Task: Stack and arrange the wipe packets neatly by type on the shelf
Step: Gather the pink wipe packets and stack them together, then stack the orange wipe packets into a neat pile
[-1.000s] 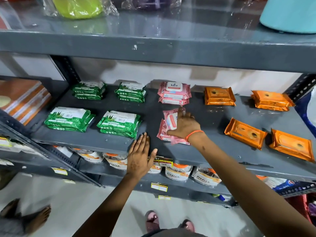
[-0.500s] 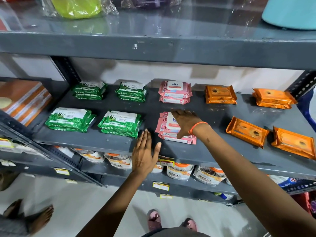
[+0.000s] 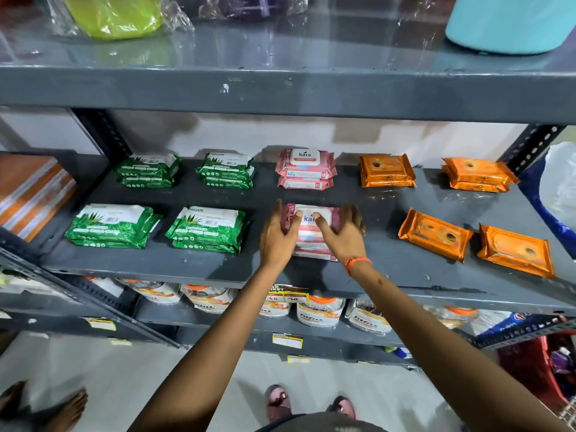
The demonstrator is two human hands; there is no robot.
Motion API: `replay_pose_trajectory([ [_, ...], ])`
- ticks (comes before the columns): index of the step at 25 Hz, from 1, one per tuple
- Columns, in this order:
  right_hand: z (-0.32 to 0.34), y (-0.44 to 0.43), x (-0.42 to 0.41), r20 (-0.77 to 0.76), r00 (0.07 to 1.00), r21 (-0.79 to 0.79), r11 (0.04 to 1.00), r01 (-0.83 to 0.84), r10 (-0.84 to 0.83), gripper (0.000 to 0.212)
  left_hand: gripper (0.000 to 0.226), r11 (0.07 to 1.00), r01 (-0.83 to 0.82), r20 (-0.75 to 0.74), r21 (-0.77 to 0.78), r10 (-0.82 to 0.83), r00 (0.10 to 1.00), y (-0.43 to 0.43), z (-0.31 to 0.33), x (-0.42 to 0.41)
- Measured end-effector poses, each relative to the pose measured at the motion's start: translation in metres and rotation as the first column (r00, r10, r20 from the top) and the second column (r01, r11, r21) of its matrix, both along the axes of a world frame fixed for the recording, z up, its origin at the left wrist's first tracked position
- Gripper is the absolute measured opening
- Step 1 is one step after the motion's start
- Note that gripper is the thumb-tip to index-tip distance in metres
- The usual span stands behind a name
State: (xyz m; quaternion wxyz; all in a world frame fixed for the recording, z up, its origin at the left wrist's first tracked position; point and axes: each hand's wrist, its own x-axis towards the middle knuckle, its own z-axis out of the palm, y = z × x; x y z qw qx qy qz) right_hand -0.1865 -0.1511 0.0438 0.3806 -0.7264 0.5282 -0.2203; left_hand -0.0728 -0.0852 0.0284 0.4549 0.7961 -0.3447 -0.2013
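Wipe packets lie sorted by colour along the grey metal shelf. Both hands press in on the front pink stack, the left hand on its left edge and the right hand on its right, thumbs on top, likely squaring the soft, glossy pouches. Green packets sit left of the hands, crinkly orange foil packets lie crooked to the right.

The far pink wipe packet reads "kara"; the near pink packet shows "kara" partly covered, with "25" at its corner. The near green packet reads "ORIGAMI". Yellow price tags below read "40" and "20". Lower-shelf jars read "FitFizz".
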Motion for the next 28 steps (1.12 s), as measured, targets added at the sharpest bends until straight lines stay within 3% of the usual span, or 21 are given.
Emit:
replay_pose_trajectory([
  [3, -0.011, 0.004, 0.004, 0.172, 0.980, 0.254, 0.966, 0.053, -0.100, 0.069, 0.058, 0.999, -0.001, -0.036, 0.050, 0.003, 0.999, -0.007, -0.005, -0.002],
  [9, -0.015, 0.005, 0.018, 0.224, 0.944, 0.235, 0.954, 0.188, -0.242, 0.050, 0.058, 0.998, -0.047, 0.031, 0.035, 0.046, 0.998, -0.001, -0.011, -0.002],
  [17, -0.011, -0.004, 0.020, 0.185, 0.970, 0.242, 0.964, 0.109, -0.156, 0.053, 0.061, 0.993, -0.037, 0.080, 0.108, 0.029, 0.996, 0.000, -0.004, 0.002],
  [19, -0.010, -0.012, 0.011, 0.137, 0.981, 0.219, 0.970, 0.106, -0.138, 0.055, 0.063, 0.985, -0.071, 0.303, 0.158, 0.020, 0.953, 0.005, -0.001, -0.002],
  [21, -0.009, -0.022, -0.004, 0.087, 0.990, 0.142, 0.985, 0.098, -0.111, 0.055, 0.061, 0.989, -0.069, 0.589, 0.129, -0.020, 0.808, 0.006, 0.001, -0.008],
  [22, -0.007, -0.027, -0.014, 0.030, 0.996, 0.073, 0.994, 0.087, -0.089, 0.052, 0.060, 0.994, -0.041, 0.658, 0.097, -0.033, 0.753, 0.005, 0.002, -0.014],
  [25, -0.002, -0.044, -0.056, -0.280, 0.960, -0.188, 0.981, -0.053, -0.001, 0.053, 0.053, 0.994, 0.098, 0.736, 0.048, -0.102, 0.669, -0.001, 0.002, -0.050],
  [28, 0.000, -0.063, -0.103, -0.494, 0.869, -0.232, 0.968, -0.097, -0.032, 0.067, 0.052, 0.980, 0.175, 0.751, 0.090, -0.183, 0.634, -0.015, -0.004, -0.094],
])
